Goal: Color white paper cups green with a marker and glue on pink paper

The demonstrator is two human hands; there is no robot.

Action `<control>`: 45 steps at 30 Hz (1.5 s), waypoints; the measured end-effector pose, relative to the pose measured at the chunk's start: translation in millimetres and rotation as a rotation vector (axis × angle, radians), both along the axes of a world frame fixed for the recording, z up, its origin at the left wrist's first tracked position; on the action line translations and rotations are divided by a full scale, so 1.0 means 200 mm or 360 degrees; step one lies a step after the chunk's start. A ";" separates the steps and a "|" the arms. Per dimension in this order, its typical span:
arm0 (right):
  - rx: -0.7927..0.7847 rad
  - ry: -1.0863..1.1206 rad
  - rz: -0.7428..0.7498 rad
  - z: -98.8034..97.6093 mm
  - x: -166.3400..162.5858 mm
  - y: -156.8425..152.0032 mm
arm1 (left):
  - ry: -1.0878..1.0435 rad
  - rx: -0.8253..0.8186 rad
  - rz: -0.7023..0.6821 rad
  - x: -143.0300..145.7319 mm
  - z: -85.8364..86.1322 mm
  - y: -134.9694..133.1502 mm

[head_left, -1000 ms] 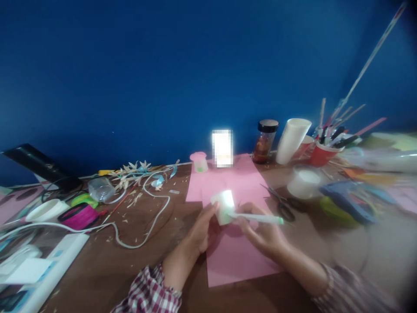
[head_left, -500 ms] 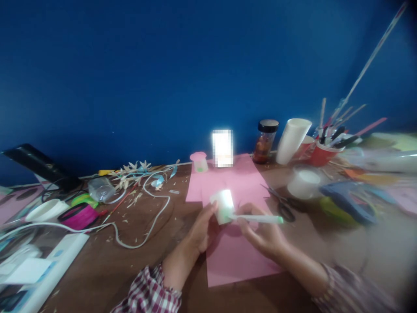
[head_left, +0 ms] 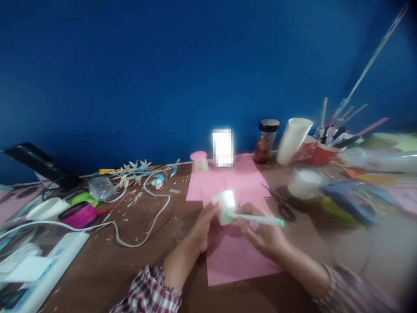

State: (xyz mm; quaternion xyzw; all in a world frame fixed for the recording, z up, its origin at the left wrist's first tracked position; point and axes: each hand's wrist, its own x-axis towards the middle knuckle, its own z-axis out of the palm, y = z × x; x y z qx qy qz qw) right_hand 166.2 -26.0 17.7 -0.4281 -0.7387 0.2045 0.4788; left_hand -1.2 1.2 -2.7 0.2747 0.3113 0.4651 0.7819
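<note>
My left hand point(head_left: 202, 229) is closed round a small white cup point(head_left: 224, 206), held tilted above a pink paper sheet point(head_left: 233, 256) on the brown table. My right hand point(head_left: 262, 234) pinches a white pen with a green end point(head_left: 260, 220), its tip touching the cup's side. Both sleeves are checked red and white.
Scissors point(head_left: 282, 205) lie right of the sheet. Behind stand a small pink-lidded pot point(head_left: 199, 161), a dark-capped jar point(head_left: 266, 140), a white cup point(head_left: 293, 139), a red cup of pens point(head_left: 324, 152). A white cable point(head_left: 143, 217), a magenta spool point(head_left: 79, 215) and flower scraps lie left.
</note>
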 end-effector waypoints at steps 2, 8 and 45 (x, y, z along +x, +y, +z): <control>-0.0009 0.0004 0.0012 0.00 0.00 0.00 | 0.0001 0.0001 0.0000 0.00 0.00 0.00; -0.0008 0.0001 0.0043 0.01 0.00 0.00 | 0.0032 -0.0008 0.0022 0.00 0.00 0.00; 0.0092 -0.0069 0.0053 0.02 0.00 -0.01 | 0.0220 -0.0026 0.0093 0.00 -0.01 0.00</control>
